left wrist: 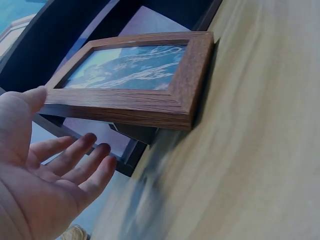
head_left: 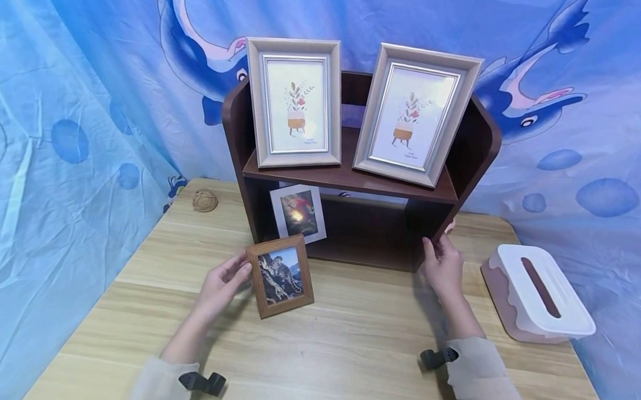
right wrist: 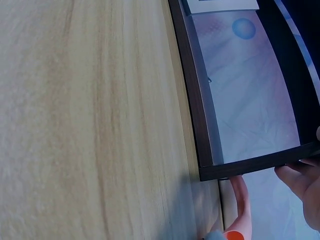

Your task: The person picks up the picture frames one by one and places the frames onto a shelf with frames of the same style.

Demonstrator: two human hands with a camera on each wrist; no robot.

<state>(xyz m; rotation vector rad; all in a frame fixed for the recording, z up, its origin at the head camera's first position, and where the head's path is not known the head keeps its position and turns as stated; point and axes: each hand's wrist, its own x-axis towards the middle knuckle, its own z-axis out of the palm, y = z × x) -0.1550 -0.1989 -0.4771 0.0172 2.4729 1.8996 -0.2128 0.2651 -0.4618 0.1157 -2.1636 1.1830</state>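
A small brown wooden picture frame (head_left: 308, 282) with a leopard-like animal picture stands tilted back on the table, a dark back stand (left wrist: 132, 131) under it. My left hand (head_left: 224, 285) is at its left side. In the left wrist view the thumb touches the frame's corner while the other fingers spread loosely, apart from it. My right hand (head_left: 444, 266) grips the right side panel (right wrist: 260, 164) of a dark brown two-tier shelf (head_left: 367, 228), thumb on the inner face and fingers outside. Behind the brown frame, a white picture frame (head_left: 320, 215) leans in the lower tier.
Two large beige picture frames (head_left: 254, 103) (head_left: 450, 134) lean on the upper tier. A pink and white tissue box (head_left: 566, 285) sits at right, a twine ball (head_left: 205, 200) at back left. Beside the shelf's right panel is a curved pink thing (right wrist: 242, 200). Blue dolphin-print cloth (head_left: 92, 51) hangs behind.
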